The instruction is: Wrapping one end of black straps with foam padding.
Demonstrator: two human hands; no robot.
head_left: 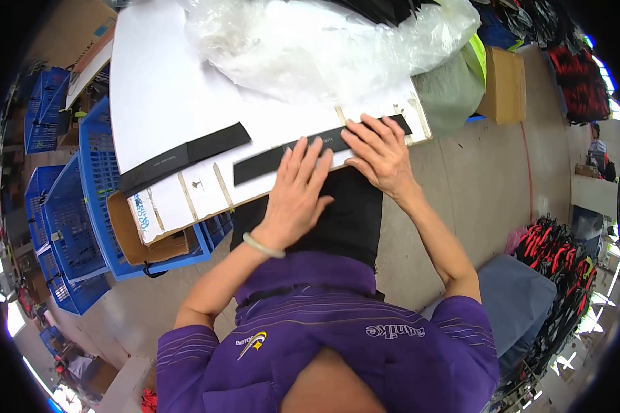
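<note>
left hand (296, 203) and right hand (386, 162) rest on the black strip (336, 140), loosely spread, gripping nothing, close to the near edge of the desk (158, 89); imo uneven pushing could skew it or slide it off there.

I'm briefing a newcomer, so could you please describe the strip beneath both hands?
Find the white tabletop with crumpled clear plastic on it. Near its front edge lies a long black strip. Unlike the similar strip to its left, it has the left hand and right hand on it.
</note>
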